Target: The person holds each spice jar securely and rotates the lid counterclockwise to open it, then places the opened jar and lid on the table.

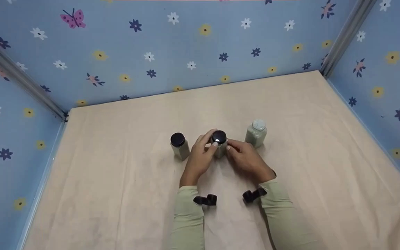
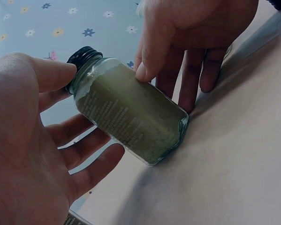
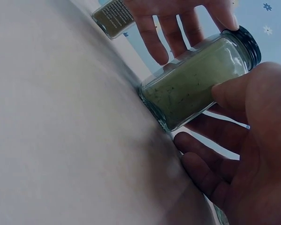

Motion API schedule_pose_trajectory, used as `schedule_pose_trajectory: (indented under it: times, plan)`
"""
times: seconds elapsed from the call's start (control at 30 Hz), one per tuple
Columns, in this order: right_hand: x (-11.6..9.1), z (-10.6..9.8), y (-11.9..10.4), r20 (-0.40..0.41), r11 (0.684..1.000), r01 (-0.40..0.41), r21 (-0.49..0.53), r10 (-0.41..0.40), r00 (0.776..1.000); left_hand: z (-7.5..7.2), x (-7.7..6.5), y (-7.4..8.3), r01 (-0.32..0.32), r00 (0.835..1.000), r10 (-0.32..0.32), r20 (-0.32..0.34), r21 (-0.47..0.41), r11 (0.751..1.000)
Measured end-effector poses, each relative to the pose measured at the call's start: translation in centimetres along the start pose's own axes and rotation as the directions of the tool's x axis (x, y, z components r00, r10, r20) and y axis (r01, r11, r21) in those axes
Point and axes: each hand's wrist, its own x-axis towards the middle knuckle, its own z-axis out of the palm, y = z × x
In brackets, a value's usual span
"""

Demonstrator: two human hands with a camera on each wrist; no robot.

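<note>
A glass jar of green powder (image 1: 219,151) stands upright on the beige cloth (image 1: 134,194), to the left of the white-topped jar (image 1: 255,138) and a little nearer to the person; its long axis goes straight up and down, with its black lid (image 1: 219,136) pointing up and its flat bottom down at the cloth; it looks slanted in both wrist views, but the cloth slants there too; rows of small print run across the glass face seen in the left wrist view.

The left hand (image 1: 200,156) pinches the lid with thumb and pointing finger; its other three fingers are spread apart beside the glass, and I cannot tell if they touch it; the right hand (image 1: 249,159) pinches the glass side between thumb and pointing finger, its other fingers bent and loose; this hand is just beside the white-topped jar, on its near side.

A black-lidded jar (image 1: 181,152) stands upright farther to the left of the white-topped jar; the blue wall (image 1: 186,38) with flowers rises behind the white-topped jar; light green sleeves (image 1: 189,218) cover both arms, nearer to the person than that same jar.
</note>
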Motion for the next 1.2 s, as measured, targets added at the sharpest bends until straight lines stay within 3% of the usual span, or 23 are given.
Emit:
schedule_pose_trajectory:
  times: [0.57, 0.8, 1.07, 1.2]
  plan:
    - [0.1, -0.02, -0.05, -0.002, 1.0, -0.02, 0.013, 0.02, 1.0, 0.26, -0.23, 0.11, -0.022, 0.997, 0.022, -0.079, 0.001, 1.0]
    - [0.18, -0.06, -0.15, 0.001, 0.999, -0.041, 0.02, 0.041, 0.999, 0.29, -0.25, 0.27, 0.0, 0.996, -0.001, -0.087, -0.009, 1.0]
    - [0.01, -0.03, -0.06, -0.006, 0.999, 0.009, 0.036, -0.009, 1.0, -0.12, -0.48, 0.14, -0.01, 0.997, 0.008, -0.073, -0.033, 0.999]
    - [-0.02, 0.02, -0.07, -0.003, 1.0, -0.009, 0.025, 0.009, 1.0, -0.13, -0.52, 0.03, -0.01, 0.997, 0.007, -0.078, -0.048, 0.999]
